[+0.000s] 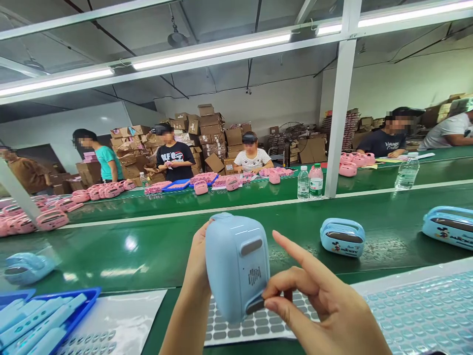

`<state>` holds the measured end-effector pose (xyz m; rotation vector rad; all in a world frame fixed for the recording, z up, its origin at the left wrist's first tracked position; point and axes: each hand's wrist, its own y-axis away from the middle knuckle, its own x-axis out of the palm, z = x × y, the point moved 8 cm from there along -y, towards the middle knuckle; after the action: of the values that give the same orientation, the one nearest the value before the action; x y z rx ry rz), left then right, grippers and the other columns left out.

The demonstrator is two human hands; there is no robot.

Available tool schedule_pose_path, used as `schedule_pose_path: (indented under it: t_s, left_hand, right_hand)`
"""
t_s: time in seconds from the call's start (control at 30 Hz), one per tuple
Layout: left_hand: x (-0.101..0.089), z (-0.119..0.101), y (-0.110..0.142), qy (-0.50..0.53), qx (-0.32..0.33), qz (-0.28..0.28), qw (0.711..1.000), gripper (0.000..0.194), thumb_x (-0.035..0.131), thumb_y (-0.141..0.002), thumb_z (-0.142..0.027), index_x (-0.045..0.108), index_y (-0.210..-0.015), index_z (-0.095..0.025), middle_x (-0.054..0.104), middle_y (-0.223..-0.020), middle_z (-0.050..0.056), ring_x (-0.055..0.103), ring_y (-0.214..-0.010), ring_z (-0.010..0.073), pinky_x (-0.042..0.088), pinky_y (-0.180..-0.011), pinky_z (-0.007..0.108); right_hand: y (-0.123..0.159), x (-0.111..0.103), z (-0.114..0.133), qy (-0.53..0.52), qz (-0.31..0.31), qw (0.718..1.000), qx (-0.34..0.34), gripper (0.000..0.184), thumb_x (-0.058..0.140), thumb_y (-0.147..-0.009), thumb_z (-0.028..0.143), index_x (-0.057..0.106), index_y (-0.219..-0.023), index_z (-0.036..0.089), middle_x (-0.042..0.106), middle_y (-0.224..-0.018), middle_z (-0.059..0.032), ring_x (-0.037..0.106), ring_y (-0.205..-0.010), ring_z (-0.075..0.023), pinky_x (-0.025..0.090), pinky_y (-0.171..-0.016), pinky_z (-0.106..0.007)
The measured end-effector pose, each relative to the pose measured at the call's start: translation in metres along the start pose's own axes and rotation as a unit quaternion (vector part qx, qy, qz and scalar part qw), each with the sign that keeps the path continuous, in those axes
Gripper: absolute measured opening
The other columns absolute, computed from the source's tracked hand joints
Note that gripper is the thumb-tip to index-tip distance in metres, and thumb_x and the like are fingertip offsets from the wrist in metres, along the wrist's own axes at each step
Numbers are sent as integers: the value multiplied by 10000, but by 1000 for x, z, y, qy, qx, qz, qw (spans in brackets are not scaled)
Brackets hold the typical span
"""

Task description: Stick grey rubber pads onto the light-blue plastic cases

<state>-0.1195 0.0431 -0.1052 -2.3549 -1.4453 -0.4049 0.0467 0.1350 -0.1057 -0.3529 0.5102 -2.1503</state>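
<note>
Factory assembly line: workers [252, 154] are sitting along a long green conveyor belt [155, 246] w/ rows of pink devices [51, 219] and blue ones [342, 237]; cardboard cartons [210, 130] are piling up at back, strip lights [212, 51] glowing overhead.

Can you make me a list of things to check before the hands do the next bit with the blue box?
1. Left hand has a grip on the blue case: ok, it is held upright off the table.
2. Right hand pinching the grey pad at the case's lower corner: ok.
3. Pad pressed flat: cannot tell.
4. Upper grey pad in place: ok.
5. Sheet of grey pads lying under the hands: ok.
6. Other blue case apart from the hands: ok.
</note>
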Motion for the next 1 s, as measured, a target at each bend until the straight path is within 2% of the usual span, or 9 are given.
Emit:
schedule_pose_path:
  t_s: [0.17,0.3,0.47,0.67,0.83,1.0]
  left_hand:
    - [-1,1,-2,-25,6,31,999,346,814,-610,-374,535,-710,-196,480,-550,-58,388,-486,83,334,-494,225]
    - [-3,0,-5,-36,3,28,999,373,824,-572,-377,525,-696,-191,467,-538,-61,379,-476,79,324,-478,221]
    - [-6,-4,-6,-53,3,12,999,345,820,-567,-339,550,-708,-178,496,-563,-51,378,-484,76,319,-469,219]
    - [-9,-5,-6,-63,19,5,998,308,808,-582,-302,547,-692,-178,492,-557,-53,377,-491,80,339,-479,221]
    - [-15,-3,-5,-55,18,-16,998,339,803,-626,-365,518,-663,-186,469,-538,-50,375,-488,87,332,-471,222]
    - [-10,-6,-3,-50,30,-1,998,334,815,-629,-377,542,-662,-186,485,-557,-39,385,-499,91,339,-467,225]
  right_hand:
    - [0,-1,-6,9,0,999,50,587,574,-816,180,548,-1343,439,710,-747,145,635,-736,-75,469,-635,-132]
    - [-1,1,-6,19,11,997,76,586,567,-802,209,522,-1360,387,704,-735,150,621,-719,-82,474,-785,-182]
    - [-2,3,-9,20,34,991,127,647,578,-761,209,473,-1380,365,697,-723,146,609,-724,-101,471,-790,-215]
    - [0,5,-4,25,24,998,55,639,533,-791,142,459,-1342,456,677,-732,196,597,-691,-51,456,-771,-149]
    - [0,4,-2,64,28,998,-4,672,528,-809,115,454,-1326,536,667,-744,214,609,-682,-22,451,-768,-98]
    - [3,3,2,84,19,996,-32,621,538,-850,107,460,-1328,495,672,-772,164,645,-692,-64,506,-764,-164]
